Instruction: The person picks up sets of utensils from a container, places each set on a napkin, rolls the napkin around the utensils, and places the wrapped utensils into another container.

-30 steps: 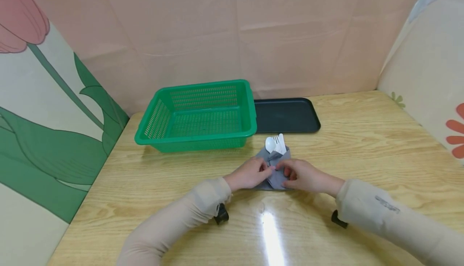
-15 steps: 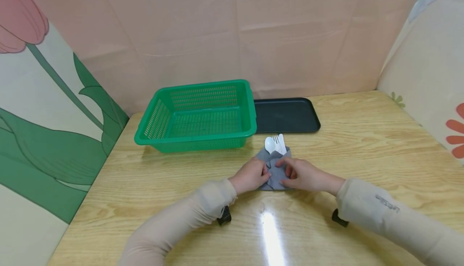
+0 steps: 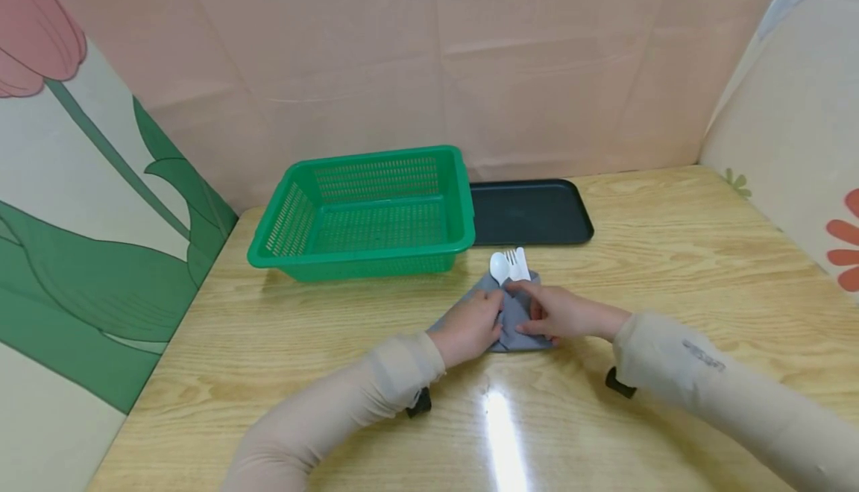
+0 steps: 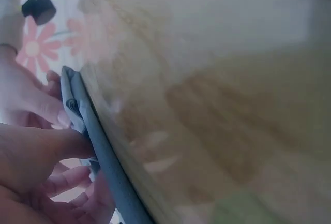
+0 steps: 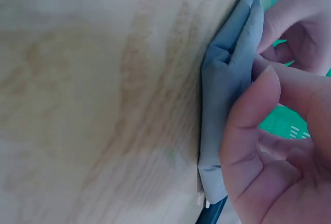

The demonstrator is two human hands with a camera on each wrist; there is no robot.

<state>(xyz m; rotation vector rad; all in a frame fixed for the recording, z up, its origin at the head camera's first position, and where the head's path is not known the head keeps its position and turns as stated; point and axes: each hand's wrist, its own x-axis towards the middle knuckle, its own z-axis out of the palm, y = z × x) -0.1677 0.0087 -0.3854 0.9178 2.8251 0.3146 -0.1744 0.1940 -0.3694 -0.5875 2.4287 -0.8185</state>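
A grey cloth napkin point(image 3: 515, 326), folded around white cutlery, lies in front of me on the table. From its far end stick out a spoon point(image 3: 499, 266), a fork point(image 3: 513, 259) and a third slim piece point(image 3: 522, 259), likely a knife. My left hand point(image 3: 472, 328) pinches the napkin's left part between thumb and curled fingers. That left corner spreads out under the hand. On the right side, my right hand point(image 3: 558, 310) rests on the napkin with thumb and index finger apart, its other fingers bent. The right wrist view shows the napkin point(image 5: 222, 94) edge-on, its folds layered.
A green slotted basket point(image 3: 362, 257) stands at the back left. Against its right side lies a black tray point(image 3: 530, 212) near the back wall. The wooden table point(image 3: 671, 253) carries a bright light reflection near its front.
My left hand has moved slightly right, and more of the napkin's left corner shows beside it. My right index finger has reached farther up, toward the cutlery.
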